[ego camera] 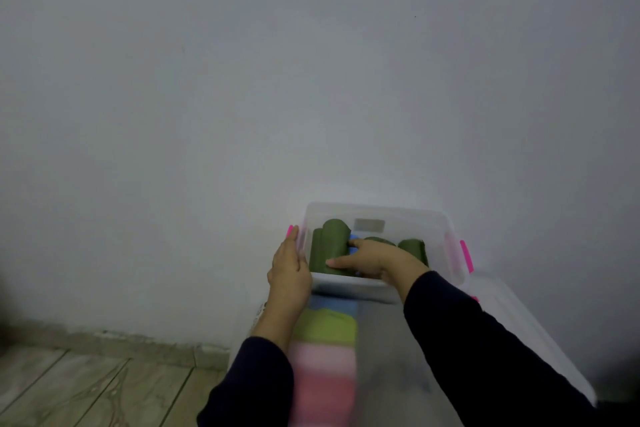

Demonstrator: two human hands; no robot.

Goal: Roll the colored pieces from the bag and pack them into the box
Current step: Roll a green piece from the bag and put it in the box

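Note:
A clear plastic box (433, 218) with pink side clasps stands against the wall. Several dark green rolls stand upright inside it; the largest green roll (332, 239) is at the left, and a bit of a blue piece (353, 238) shows beside it. My right hand (370, 258) reaches into the box and presses its fingers against that green roll. My left hand (289, 269) lies flat on the box's outer left wall, steadying it. In front of the box lies a blurred stack of flat pieces (325, 354) in blue, green, pink and red.
A plain grey-white wall (311, 80) fills the upper view right behind the box. The box sits on a larger clear plastic surface (512, 319) that extends to the lower right. Wood-plank floor (79, 388) and a baseboard lie to the lower left.

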